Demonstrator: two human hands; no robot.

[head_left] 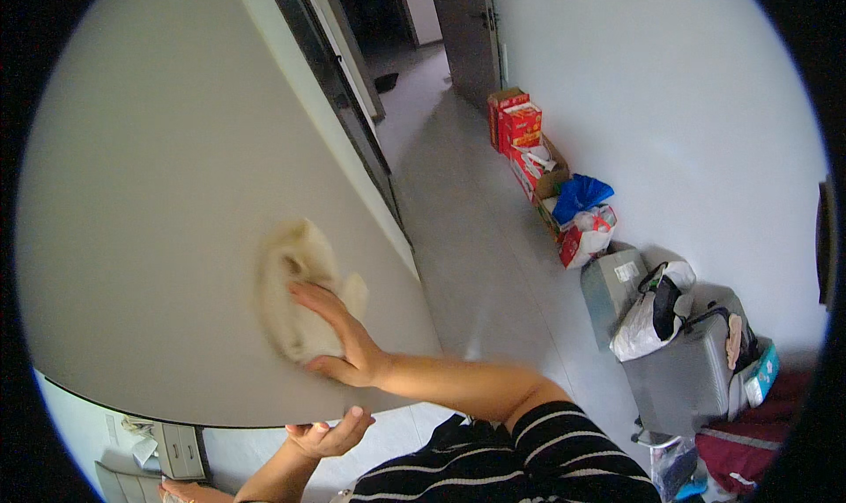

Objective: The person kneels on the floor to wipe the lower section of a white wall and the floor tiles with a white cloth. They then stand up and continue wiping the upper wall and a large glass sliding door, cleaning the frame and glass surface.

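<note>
A broad off-white panel [159, 194] with a thin dark lower edge fills the left side. My right hand [339, 331] lies against its face, fingers spread over a crumpled cream cloth [300, 256] and pressing it to the surface. The cloth is slightly blurred, and the hand hides part of it. At the panel's lower edge is my left hand [330, 434], below the right one. Its thumb and fingertips grip that edge; the rest of the fingers are partly hidden.
Along the right wall stand red boxes [520, 124], a blue bag [582, 196], a grey suitcase [679, 375] with bags on it, and a dark red bag [740, 441]. A dark door [467, 40] stands open at the back. A drawer cabinet [181, 450] and a bare limb [181, 491] show lower left.
</note>
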